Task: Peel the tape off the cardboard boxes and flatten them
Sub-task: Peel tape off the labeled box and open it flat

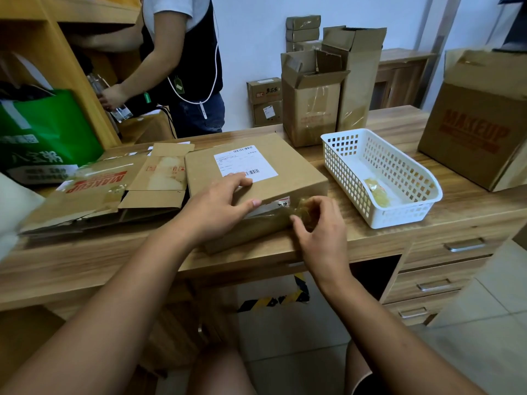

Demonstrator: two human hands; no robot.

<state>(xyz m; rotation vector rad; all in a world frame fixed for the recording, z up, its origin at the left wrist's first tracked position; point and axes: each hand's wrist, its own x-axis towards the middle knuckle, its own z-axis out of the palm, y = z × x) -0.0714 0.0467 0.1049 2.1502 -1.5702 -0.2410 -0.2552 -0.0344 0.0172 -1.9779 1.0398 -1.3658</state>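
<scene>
I am watching through a single wide-angle head camera, looking forward and down from above a wooden desk [370, 240]. It is sitting close over the near desk edge, so both forearms are reaching in from the bottom corners. The frame is tilting slightly, bending straight lines near the edges. The far wall [251, 38] is filling the top.

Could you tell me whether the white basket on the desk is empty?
Not empty. The white basket holds one crumpled wad of clear tape near its front end; the rest of its floor is bare.
</scene>
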